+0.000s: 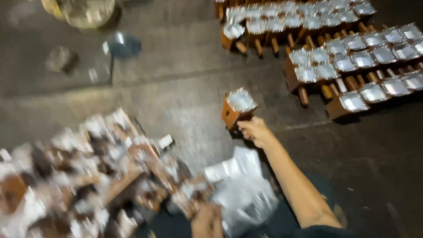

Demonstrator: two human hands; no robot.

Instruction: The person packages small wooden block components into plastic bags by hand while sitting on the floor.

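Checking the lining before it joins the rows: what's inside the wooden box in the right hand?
The wooden box, held by the right hand, shows crinkled silvery foil across its open top. Anything under the foil is covered.

This looks like a small workshop or cottage production floor, with the work done at ground level. The floor (176,101) is bare grey concrete, stained and scuffed, with a seam running across it. Rows (352,57) of identical brown wooden holders with silvery foil-lined tops lie in neat lines at the upper right, the same piece repeated many times over. A loose heap (79,176) of the same brown and silver parts sits at the lower left, blurred. Clear plastic bags (242,189) lie beside it. The light is dim.
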